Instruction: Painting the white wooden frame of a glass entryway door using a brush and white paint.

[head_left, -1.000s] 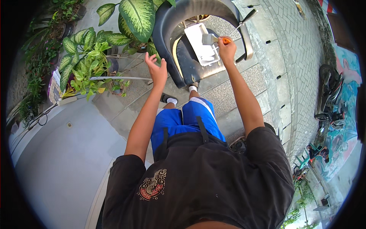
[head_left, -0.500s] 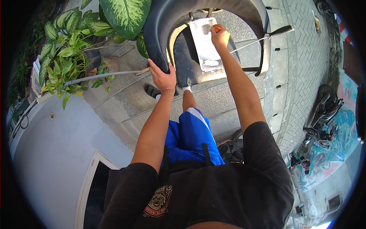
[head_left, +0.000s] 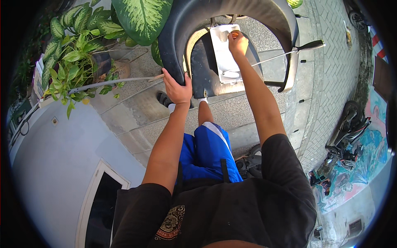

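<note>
A black chair [head_left: 256,9] with a curved back and arms stands in front of me. On its dark seat rests a white rectangular tray [head_left: 216,49], its long side running away from me; a small white piece lies at its near end. My right hand [head_left: 238,44] is over the tray's far right part, fingers closed round a small orange thing [head_left: 235,35] mostly hidden by them. My left hand [head_left: 178,90] grips the end of the chair's left arm, thumb on one side and fingers on the other.
A thin rod with a black handle [head_left: 312,45] sticks out over the chair's right arm. Leafy potted plants [head_left: 78,58] crowd the left, and a grey pole [head_left: 111,82] reaches toward my left hand. Motorcycles [head_left: 349,124] stand at the right. A pale wall [head_left: 62,144] is at left.
The chair and tray sit slightly lower and further right in the view. My right hand stays over the tray with the orange thing; my left hand stays on the chair's arm.
</note>
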`<state>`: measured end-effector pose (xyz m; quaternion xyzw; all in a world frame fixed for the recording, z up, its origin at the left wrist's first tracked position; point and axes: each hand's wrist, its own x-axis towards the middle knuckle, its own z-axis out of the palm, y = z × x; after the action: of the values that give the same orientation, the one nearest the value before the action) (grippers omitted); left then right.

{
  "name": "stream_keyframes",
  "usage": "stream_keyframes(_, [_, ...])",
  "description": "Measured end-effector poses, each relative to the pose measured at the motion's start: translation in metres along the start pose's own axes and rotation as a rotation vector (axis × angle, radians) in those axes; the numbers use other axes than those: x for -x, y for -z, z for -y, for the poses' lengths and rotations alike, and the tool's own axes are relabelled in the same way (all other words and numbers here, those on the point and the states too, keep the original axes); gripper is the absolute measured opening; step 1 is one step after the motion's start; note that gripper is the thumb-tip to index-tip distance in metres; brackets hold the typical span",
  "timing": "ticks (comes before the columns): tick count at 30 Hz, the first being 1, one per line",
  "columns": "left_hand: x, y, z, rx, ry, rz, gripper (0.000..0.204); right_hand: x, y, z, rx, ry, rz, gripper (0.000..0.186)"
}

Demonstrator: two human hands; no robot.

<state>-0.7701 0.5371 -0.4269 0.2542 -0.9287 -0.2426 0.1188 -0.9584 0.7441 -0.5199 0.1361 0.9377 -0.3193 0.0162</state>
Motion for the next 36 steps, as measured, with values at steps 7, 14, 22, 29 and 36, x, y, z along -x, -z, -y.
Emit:
stream_keyframes(7, [0.000, 0.002, 0.000, 0.016, 0.012, 0.036, 0.087, 0.000, 0.006, 0.004, 0.041, -0.028, -0.014, 0.021])
stream_keyframes(14, [-0.001, 0.002, -0.001, -0.004, -0.007, 0.005, 0.087, 0.021, 0.028, 0.001, 0.009, 0.055, 0.091, 0.018])
stream_keyframes(22, [-0.001, 0.002, 0.000, -0.015, -0.021, 0.010, 0.087, 0.070, 0.066, -0.018, 0.186, 0.390, 0.494, 0.015])
stream_keyframes(29, [-0.001, 0.001, -0.001, -0.018, -0.016, 0.003, 0.086, 0.051, 0.073, -0.028, 0.155, 0.434, 0.480, 0.016])
stream_keyframes(36, [0.001, 0.003, 0.001, -0.016, -0.003, 0.009, 0.087, 0.057, 0.083, -0.032, 0.228, 0.490, 0.615, 0.017])
